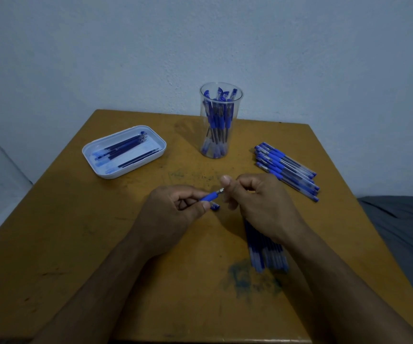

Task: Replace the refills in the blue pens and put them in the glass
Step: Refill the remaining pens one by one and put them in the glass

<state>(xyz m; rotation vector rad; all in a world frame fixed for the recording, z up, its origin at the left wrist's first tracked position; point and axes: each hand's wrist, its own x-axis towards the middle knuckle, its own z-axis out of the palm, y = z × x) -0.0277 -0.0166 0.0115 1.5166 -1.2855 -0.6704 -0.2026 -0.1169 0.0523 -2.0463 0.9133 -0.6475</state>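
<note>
Mid-frame, left hand [173, 212] pinching blue pen [209, 196] by its grip, right hand [257, 202] fingers curled, pinching its metal tip [221, 191], below glass [220, 120].

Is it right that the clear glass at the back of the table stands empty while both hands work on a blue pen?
Not quite: the head view shows the glass already holding many blue pens. The left hand and right hand do work on a blue pen.

Two bare forearms are seen, ending in the left hand [173, 214] and right hand [262, 202]; no sleeves, rings or watch are worn.
</note>
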